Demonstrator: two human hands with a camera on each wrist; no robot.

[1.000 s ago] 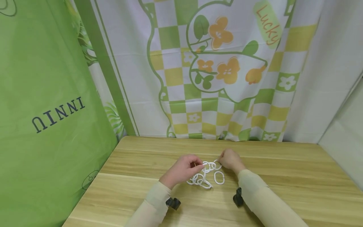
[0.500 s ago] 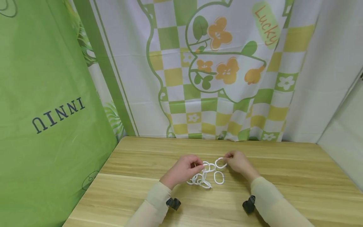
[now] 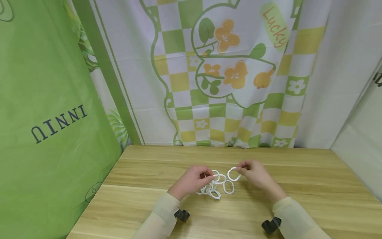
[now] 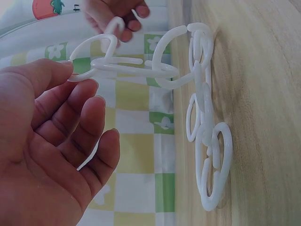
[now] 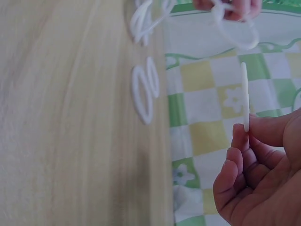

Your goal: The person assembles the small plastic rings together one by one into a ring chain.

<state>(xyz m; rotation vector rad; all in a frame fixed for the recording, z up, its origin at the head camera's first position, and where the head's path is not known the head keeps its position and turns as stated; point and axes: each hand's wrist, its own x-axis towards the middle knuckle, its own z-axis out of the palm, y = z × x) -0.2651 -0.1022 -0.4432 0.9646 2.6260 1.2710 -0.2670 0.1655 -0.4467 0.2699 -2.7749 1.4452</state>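
My left hand (image 3: 191, 181) pinches an end link (image 4: 114, 44) of a white plastic chain between thumb and forefinger, its other fingers loosely bent. From there the chain (image 4: 207, 108) runs link through link down to a small heap on the table. To the right, my right hand (image 3: 257, 174) pinches a single white link (image 5: 245, 94) by its edge, thumb against forefinger. That oval link has a gap in its side and is held up, apart from the chain. A loose white link (image 3: 233, 188) lies on the table between the hands, right of the heap.
The wooden table (image 3: 304, 189) reaches back to a checked, flowered curtain (image 3: 215, 113). At the left hangs a green cloth (image 3: 56, 79), and at the right stands a pale wall (image 3: 364, 129). Small black cameras (image 3: 182, 215) sit on both wrists.
The right hand has drawn its link away from the chain, to the right and slightly nearer. The left hand stays almost in place, and the chain's raised links have shifted a little.
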